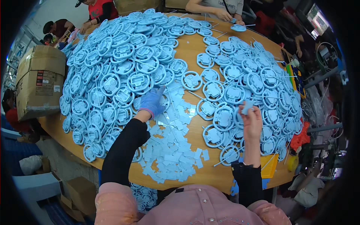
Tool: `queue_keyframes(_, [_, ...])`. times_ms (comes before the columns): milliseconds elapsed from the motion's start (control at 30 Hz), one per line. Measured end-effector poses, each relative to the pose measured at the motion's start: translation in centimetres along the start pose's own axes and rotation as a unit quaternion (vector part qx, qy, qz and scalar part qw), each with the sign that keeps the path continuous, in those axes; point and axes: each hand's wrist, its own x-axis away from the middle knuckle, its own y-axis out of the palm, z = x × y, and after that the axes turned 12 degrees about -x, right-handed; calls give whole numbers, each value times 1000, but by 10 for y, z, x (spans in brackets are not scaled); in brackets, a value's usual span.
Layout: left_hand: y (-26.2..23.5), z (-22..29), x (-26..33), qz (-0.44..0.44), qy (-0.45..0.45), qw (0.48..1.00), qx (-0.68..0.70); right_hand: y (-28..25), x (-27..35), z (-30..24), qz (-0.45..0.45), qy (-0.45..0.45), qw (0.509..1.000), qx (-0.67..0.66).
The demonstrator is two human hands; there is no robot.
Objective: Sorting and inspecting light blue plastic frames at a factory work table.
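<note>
Gloved left hand (152,102) resting loose on blue plastic wheels (112,75), right hand (252,122) pinching small blue piece (247,106), brown labelled carton (39,80) at left

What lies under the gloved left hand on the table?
Under the left hand lie blue wheel-shaped plastic parts and small flat blue pieces; whatever sits directly beneath the palm is covered.

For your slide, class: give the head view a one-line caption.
Gloved left hand reaches into blue wheel-shaped plastic parts; bare right hand lifts a small blue piece.
</note>
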Motion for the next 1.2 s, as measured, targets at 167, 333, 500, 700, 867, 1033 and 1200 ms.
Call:
queue_keyframes(167, [-11, 4, 21, -15, 2, 997, -82, -4, 21, 45, -50, 83, 993, 64])
queue_keyframes(333, [-6, 4, 39, -20, 9, 995, -100, 26, 53, 90, -161, 199, 939, 228])
queue_keyframes(500, [-6, 15, 53, -3, -1, 998, -55, 55, 83, 170, -392, 34, 852, 345])
queue_keyframes(700, [1, 9, 69, -5, -41, 994, 101, 87, 102, 192, -321, 139, 863, 365])
queue_keyframes(867, [-14, 39, 63, 165, 50, 982, 74, 71, 81, 125, -197, 186, 917, 293])
queue_keyframes(1033, [31, 85, 22, 143, 165, 976, -3, 17, 21, 39, -93, -83, 941, 316])
queue_keyframes(1200, [57, 124, -1, 209, 160, 965, 0, -53, -55, -66, 52, -156, 924, 345])
